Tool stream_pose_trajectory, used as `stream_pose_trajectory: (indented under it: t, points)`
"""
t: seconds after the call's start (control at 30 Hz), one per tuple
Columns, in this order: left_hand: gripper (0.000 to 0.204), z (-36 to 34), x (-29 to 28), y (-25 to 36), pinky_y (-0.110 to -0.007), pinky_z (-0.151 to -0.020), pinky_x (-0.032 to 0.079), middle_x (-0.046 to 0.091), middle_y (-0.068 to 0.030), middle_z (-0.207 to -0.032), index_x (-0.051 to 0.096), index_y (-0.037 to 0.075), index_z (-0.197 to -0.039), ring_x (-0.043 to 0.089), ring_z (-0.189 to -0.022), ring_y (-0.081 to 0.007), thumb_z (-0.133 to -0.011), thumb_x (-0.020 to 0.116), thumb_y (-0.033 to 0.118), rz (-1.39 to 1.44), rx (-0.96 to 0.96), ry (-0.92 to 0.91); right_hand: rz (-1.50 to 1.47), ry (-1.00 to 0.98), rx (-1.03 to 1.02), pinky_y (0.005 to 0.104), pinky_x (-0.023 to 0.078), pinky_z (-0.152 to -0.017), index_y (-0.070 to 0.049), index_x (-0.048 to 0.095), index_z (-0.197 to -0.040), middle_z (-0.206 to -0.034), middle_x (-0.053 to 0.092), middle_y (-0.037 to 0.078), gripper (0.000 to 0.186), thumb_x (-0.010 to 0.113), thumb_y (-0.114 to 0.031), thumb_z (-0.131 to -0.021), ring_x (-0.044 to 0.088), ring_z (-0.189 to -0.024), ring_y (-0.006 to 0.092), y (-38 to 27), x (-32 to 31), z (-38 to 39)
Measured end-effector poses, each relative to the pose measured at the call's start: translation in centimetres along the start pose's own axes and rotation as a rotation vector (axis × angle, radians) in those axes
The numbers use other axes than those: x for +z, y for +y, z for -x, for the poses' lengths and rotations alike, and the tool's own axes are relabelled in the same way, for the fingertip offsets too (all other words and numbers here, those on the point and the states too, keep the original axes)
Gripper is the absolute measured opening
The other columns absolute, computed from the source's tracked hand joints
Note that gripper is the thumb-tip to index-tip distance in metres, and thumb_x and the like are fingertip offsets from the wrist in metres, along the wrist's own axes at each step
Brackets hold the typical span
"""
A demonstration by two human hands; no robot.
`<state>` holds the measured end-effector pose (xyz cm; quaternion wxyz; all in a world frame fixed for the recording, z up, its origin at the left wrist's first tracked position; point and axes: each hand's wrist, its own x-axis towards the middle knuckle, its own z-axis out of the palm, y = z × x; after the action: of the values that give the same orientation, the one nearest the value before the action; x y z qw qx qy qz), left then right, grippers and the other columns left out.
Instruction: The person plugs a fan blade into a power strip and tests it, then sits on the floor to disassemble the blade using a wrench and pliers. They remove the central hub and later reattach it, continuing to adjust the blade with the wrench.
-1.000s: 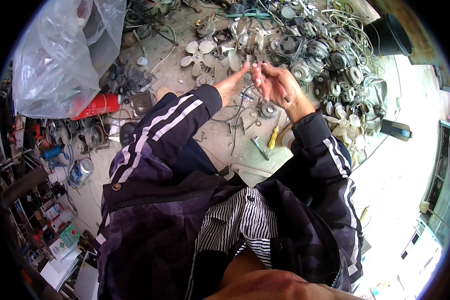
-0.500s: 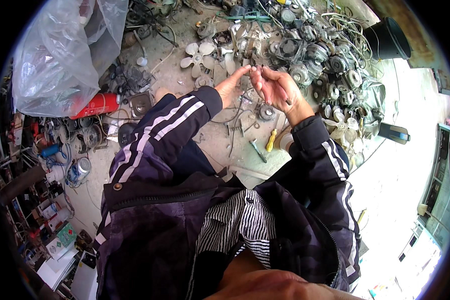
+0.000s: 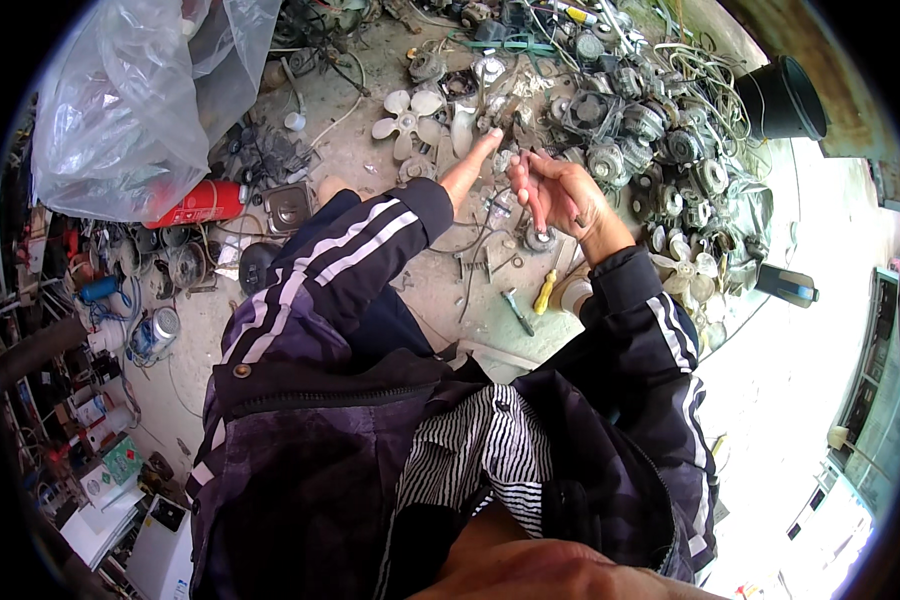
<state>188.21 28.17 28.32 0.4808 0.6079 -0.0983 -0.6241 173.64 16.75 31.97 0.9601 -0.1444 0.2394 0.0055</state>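
head view: see left hand [image 3: 475, 163] stretched forward, fingers mostly hidden; cannot tell grip. right hand [image 3: 560, 192] apart from it, fingers curled, small dark piece [image 3: 581, 220] against palm; cannot tell whether clamped. note round motor part [image 3: 541, 241] below right hand, white fan [image 3: 407, 124] left of left hand.

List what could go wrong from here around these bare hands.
The right hand is close to the heaped motor parts, so bare skin might get scraped. The left hand could bump the pale fan blade beside it. The yellow-handled tool lies loose near the right sleeve and might get knocked.
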Motion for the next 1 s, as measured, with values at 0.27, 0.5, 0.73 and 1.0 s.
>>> stream_pose_trajectory:
  t: [0.27,0.5,0.73,1.0]
  points:
    - [0.089,0.9,-1.8,2.5,-0.037,-0.1,0.03,0.052,-0.013,-0.128,0.047,0.007,-0.133,0.049,-0.112,-0.025,-0.073,0.051,0.072,-0.313,0.126,0.126,0.353,0.166,0.036,0.0322,0.054,-0.064,0.002,0.049,-0.103,-0.083,0.056,0.007,0.022,0.041,-0.018,-0.099,0.06,-0.071,0.0198,-1.1,-0.3,0.9]
    - [0.093,2.1,-5.6,5.4,-0.038,-0.093,0.04,0.06,-0.0251,-0.112,0.058,-0.009,-0.111,0.057,-0.105,-0.0346,-0.066,0.058,0.072,-0.995,0.233,0.446,0.621,0.22,0.051,0.0282,0.052,-0.059,0.002,0.053,-0.103,-0.082,0.057,0.005,0.022,0.047,-0.019,-0.097,0.058,-0.065,0.0153,-2.5,-2.0,1.9]
    - [0.094,2.1,-5.8,4.8,-0.04,-0.098,0.034,0.058,-0.0266,-0.115,0.059,-0.008,-0.111,0.053,-0.112,-0.0358,-0.064,0.058,0.073,-1.105,0.281,0.549,1.063,0.43,-0.073,0.0288,0.053,-0.066,0.0,0.059,-0.103,-0.084,0.062,0.005,0.024,0.052,-0.021,-0.094,0.061,-0.069,0.0136,-0.6,-3.9,-0.2]
    - [0.09,-1.7,-8.0,1.7,-0.035,-0.09,0.037,0.06,-0.017,-0.111,0.061,0.003,-0.118,0.054,-0.096,-0.0266,-0.065,0.051,0.076,-0.512,0.004,0.2,0.52,0.295,0.116,0.0251,0.051,-0.067,-0.008,0.051,-0.12,-0.105,0.061,0.005,0.028,0.053,-0.02,-0.094,0.059,-0.076,0.0097,0.4,-2.3,0.6]
